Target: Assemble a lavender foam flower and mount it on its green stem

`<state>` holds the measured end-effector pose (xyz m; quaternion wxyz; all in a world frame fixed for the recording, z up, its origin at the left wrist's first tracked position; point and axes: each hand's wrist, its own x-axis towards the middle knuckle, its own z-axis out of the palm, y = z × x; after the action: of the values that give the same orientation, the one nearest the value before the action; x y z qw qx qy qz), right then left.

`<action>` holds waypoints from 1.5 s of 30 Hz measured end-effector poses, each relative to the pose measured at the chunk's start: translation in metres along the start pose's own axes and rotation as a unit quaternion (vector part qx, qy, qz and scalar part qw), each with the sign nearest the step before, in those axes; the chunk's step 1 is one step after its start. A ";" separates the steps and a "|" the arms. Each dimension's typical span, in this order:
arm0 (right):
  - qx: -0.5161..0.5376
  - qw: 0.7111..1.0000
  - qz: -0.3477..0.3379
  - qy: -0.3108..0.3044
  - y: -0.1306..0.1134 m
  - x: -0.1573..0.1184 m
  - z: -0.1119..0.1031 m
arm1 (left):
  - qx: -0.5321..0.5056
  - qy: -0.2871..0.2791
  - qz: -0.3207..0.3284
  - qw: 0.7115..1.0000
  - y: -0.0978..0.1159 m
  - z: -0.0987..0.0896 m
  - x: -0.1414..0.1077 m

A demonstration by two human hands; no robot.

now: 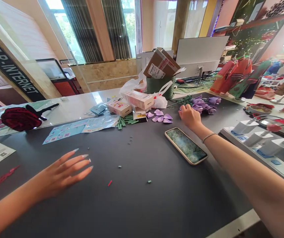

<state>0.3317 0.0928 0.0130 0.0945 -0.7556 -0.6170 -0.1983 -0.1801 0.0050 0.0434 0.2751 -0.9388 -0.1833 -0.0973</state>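
Observation:
My left hand (pixel 65 172) lies palm down on the dark grey mat (pixel 142 201), its long-nailed fingers spread and holding nothing. Scattered in front of it are several tiny beads (pixel 129 139), a small red piece (pixel 109 183) and a small green piece (pixel 149 181). My right hand (pixel 189 117) rests its curled fingertips on the mat, holding nothing visible. Just beyond it lie purple paper flowers (pixel 203 105) on green wire stems. Loose lilac petals (pixel 159 116) sit to its left, and a smartphone (pixel 186 145) lies face up below it.
A heap of short green stem pieces (pixel 123 121) lies beside pink boxes (pixel 135 100). Behind them stand a green bin (pixel 159 87) topped by a cardboard parcel (pixel 161 63) and a monitor (pixel 201 53). A dark red rose bundle (pixel 19 119) lies at left; white display stands (pixel 263 138) line the right.

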 end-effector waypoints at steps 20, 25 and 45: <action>0.288 0.760 -0.557 -0.171 -0.114 -0.147 -0.058 | -0.239 -0.197 -0.163 0.937 0.048 0.013 -0.025; 0.254 0.789 -0.532 -0.172 -0.122 -0.146 -0.052 | -0.259 -0.232 -0.173 0.922 0.071 0.014 0.005; 0.214 0.808 -0.508 -0.207 -0.220 -0.151 -0.064 | -0.155 -0.296 -0.385 0.860 0.037 0.012 -0.075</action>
<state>0.0827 -0.0193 -0.0144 0.0098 -0.3180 -0.9447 0.0797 -0.2326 -0.0391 -0.0061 -0.0007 -0.8085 -0.5855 0.0600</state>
